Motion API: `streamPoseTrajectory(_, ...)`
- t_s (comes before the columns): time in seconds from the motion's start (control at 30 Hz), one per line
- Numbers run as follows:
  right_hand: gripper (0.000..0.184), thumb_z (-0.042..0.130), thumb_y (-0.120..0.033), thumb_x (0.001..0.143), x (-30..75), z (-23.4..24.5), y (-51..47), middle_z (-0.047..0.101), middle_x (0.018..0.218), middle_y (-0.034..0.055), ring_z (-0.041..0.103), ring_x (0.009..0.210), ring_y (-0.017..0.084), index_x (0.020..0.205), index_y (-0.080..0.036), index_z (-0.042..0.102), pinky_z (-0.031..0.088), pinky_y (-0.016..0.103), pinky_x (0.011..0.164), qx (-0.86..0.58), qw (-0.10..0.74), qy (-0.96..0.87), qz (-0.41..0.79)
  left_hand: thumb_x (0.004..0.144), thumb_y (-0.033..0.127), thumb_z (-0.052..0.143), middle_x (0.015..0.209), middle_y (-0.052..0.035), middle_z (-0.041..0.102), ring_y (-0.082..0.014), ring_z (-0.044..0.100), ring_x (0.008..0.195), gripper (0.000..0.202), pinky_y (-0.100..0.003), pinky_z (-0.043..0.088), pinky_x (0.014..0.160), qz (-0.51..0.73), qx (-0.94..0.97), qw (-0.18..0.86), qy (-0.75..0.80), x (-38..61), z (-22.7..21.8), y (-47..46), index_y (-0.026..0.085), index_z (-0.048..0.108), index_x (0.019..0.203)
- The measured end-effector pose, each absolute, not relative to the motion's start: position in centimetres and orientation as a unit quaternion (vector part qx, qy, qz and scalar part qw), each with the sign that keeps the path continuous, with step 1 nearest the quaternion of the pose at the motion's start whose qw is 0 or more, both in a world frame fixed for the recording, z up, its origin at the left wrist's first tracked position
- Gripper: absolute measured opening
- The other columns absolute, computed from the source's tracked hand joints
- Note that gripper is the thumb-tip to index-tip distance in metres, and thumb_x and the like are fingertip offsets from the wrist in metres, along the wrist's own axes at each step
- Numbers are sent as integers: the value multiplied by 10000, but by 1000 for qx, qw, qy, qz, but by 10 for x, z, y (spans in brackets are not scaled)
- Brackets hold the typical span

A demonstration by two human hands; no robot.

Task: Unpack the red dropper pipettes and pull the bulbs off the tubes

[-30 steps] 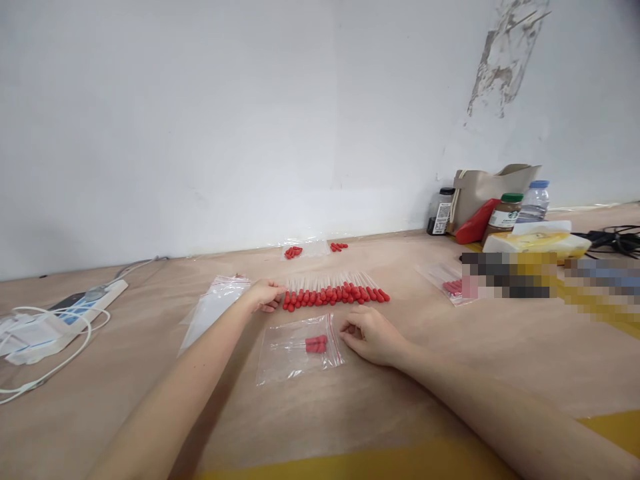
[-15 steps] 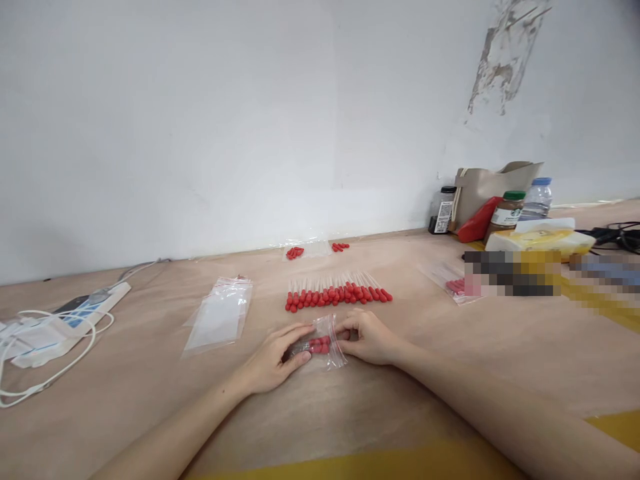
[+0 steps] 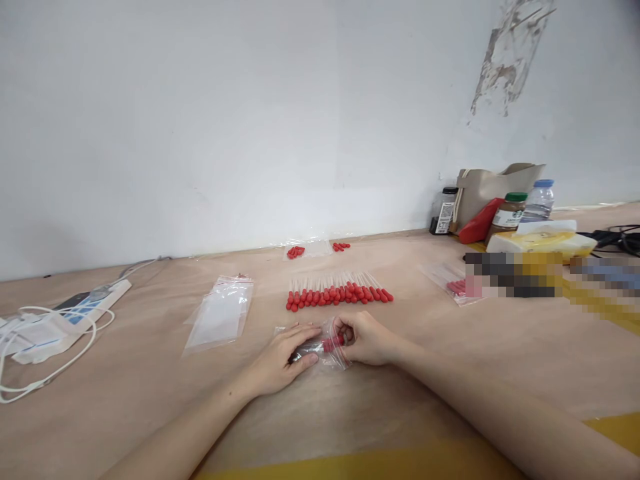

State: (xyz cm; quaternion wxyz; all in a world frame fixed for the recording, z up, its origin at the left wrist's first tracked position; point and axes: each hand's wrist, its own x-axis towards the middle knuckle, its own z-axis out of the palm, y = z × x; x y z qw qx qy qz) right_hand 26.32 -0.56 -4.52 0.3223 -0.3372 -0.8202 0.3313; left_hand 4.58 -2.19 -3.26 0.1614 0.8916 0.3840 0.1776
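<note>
A clear zip bag lies flat on the table in front of me, its seal end towards the right. Curved over its left part is my left hand, fingers and thumb pressing it from both sides. Inside the bag are red-tipped sticks; their pale ends are hard to make out. My right hand reaches to the bag's mouth, its fingers closed around the red tips. Just beyond both hands lies a long row of red-tipped sticks, pale ends pointing away from me.
Flat clear bags are stacked at the left, beside a power strip with white cables. Near the wall lie bags with red pieces. At the right are another filled bag, a tissue pack, bottles and a jar.
My right hand has moved slightly left, from the bag's edge onto the red tips. The tips have shifted right, towards the bag's mouth. My left hand stays on the bag.
</note>
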Motion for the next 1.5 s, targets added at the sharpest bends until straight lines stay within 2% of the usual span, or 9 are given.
streamPoseTrajectory(0.17,175,630,-166,622,273,-46,-1,596,714,-10,516,597,73,788,-147,577,420,187,549,-333,343,-772,420,847,405,432,1289,-41,464,-215,395,1199,429,-417,299,1009,171,888,162,396,44,-33,-22,255,427,1249)
streamPoseTrajectory(0.37,332,679,-342,642,304,-34,14,654,844,51,609,696,117,889,-143,580,476,259,655,-303,345,-676,577,854,417,413,1318,-34,429,-214,368,1221,443,-410,300,1015,156,885,154,411,40,-35,-21,261,404,1268)
streamPoseTrajectory(0.6,348,618,-390,719,367,-4,34,670,883,50,617,782,135,1006,-192,605,479,291,743,-365,501,-633,465,870,411,378,1382,-22,331,-210,294,1267,414,-414,290,1026,117,892,132,415,36,-26,-25,276,423,1259)
streamPoseTrajectory(0.77,355,584,-359,750,387,-5,47,663,934,64,621,795,154,1064,-193,586,483,347,791,-423,621,-612,247,892,390,338,1413,3,264,-191,188,1310,440,-421,192,1068,110,919,118,360,49,-22,-28,296,309,1321)
streamPoseTrajectory(0.9,256,508,-288,802,374,-26,51,648,977,72,598,889,176,1009,-193,626,467,342,831,-457,550,-699,28,882,426,346,1429,-7,209,-213,157,1316,471,-475,109,1068,53,931,142,331,55,-26,-30,326,257,1334)
streamPoseTrajectory(1.03,310,399,-174,839,357,-52,52,601,1071,82,569,956,170,1078,-204,594,464,313,843,-417,437,-793,-78,895,395,318,1376,-18,339,-207,302,1262,377,-410,263,1030,106,896,169,398,53,-29,-29,310,434,1243)
streamPoseTrajectory(1.2,350,368,-107,828,349,-66,59,595,1054,107,569,945,185,1092,-187,583,485,319,807,-385,362,-838,-137,855,332,408,1106,-42,545,-184,530,990,257,-330,420,860,242,839,145,466,42,-32,-16,231,601,992)
streamPoseTrajectory(1.33,347,364,-110,836,346,-67,61,586,1066,111,562,950,195,1103,-180,574,486,328,807,-378,325,-854,-147,801,338,482,959,-44,570,-177,556,826,212,-314,447,724,260,802,162,513,34,-35,-6,214,606,919)
streamPoseTrajectory(1.5,350,353,-138,855,344,-64,58,567,1089,122,543,971,209,1157,-157,530,471,347,826,-386,287,-866,-136,730,369,565,934,-43,570,-179,550,803,241,-312,436,711,266,783,203,524,29,-39,-1,207,610,904)
